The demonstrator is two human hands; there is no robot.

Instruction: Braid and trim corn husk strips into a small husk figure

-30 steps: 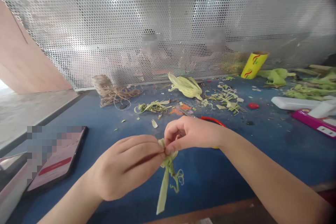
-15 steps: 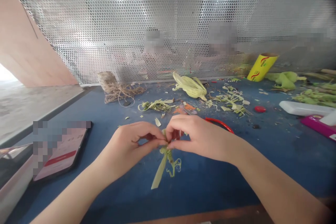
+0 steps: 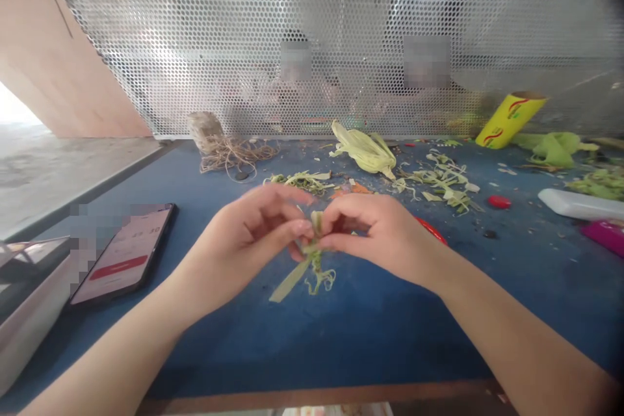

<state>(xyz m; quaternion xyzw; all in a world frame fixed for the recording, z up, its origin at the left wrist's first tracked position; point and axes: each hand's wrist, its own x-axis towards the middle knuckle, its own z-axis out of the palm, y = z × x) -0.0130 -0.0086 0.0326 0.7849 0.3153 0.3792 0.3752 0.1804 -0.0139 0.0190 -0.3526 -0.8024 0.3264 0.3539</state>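
Between my two hands is a small bundle of pale green leaf strips (image 3: 316, 259), with a flat strip hanging to the lower left and curly thin ends below. My left hand (image 3: 248, 234) is closed on it, thumb pressed against its left side and the index finger lifted off. My right hand (image 3: 373, 224) pinches the upper part between thumb and fingertips. Part of the bundle is hidden behind the fingers. Beyond my hands lie a pile of green shreds (image 3: 302, 180) and a pale green corn husk (image 3: 365, 151).
A phone (image 3: 127, 253) lies at left on the blue table (image 3: 312, 351). Behind are tangled twine (image 3: 234, 155), a yellow tube (image 3: 511, 120) and a perforated metal screen (image 3: 331, 6), with people beyond. To the right are a red cap (image 3: 499, 201), red-handled item (image 3: 431, 230) and white-handled tool (image 3: 578, 204).
My left index finger has lifted away from the bundle and the left fingers have opened somewhat. The hanging strip has swung further left. The whole view has shifted slightly.
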